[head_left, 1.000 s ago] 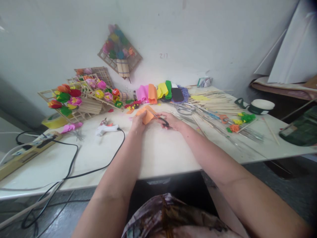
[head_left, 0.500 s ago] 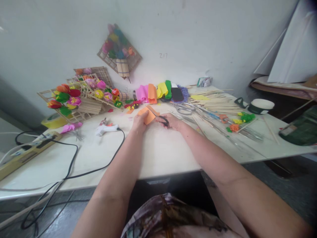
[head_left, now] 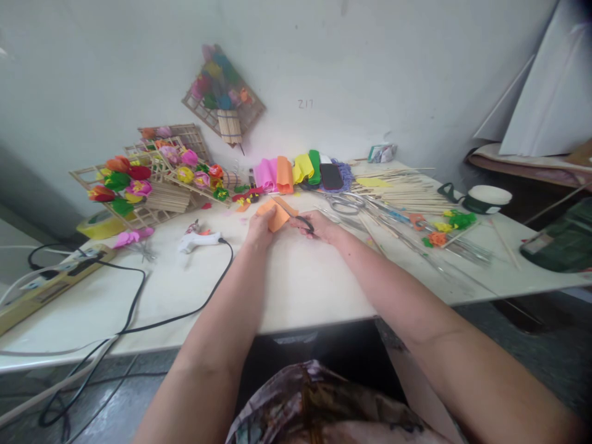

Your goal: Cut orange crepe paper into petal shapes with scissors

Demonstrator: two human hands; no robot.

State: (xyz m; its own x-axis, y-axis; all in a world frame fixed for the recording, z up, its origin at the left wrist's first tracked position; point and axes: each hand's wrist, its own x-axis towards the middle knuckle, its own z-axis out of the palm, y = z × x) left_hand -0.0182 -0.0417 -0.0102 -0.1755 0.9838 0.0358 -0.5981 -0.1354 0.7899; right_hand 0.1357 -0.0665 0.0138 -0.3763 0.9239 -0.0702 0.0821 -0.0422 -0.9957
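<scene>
Left hand: the left hand (head_left: 259, 230) was closed, pinching the lower edge of the paper (head_left: 275, 215).
Right hand: the right hand (head_left: 324, 226) was closed around the black handles of the scissors (head_left: 301, 220).
Paper: a folded orange piece, held up between the two hands just above the table (head_left: 296, 283), towards its far side.
Scissors: the blades pointed up and left and met the paper's right edge; whether they were parted could not be told.
Glue gun: the white glue gun (head_left: 198, 240) lay on the table left of the left hand, near but apart, its black cord running towards the front edge.
Shears: the metal shears (head_left: 345, 203) lay just behind the right hand.
Sticks: the pile of thin wooden sticks (head_left: 398, 185) was spread over the far right of the table.
Rolls: the pink, orange, yellow and green rolls (head_left: 296, 169) stood behind the paper by the wall.
Racks: the stick racks (head_left: 148, 185) carrying paper flowers lay at the far left.
Tape: the yellow tape (head_left: 99, 226) sat in front of the racks.
Power strip: the power strip (head_left: 50, 280) lay at the left edge.
</scene>
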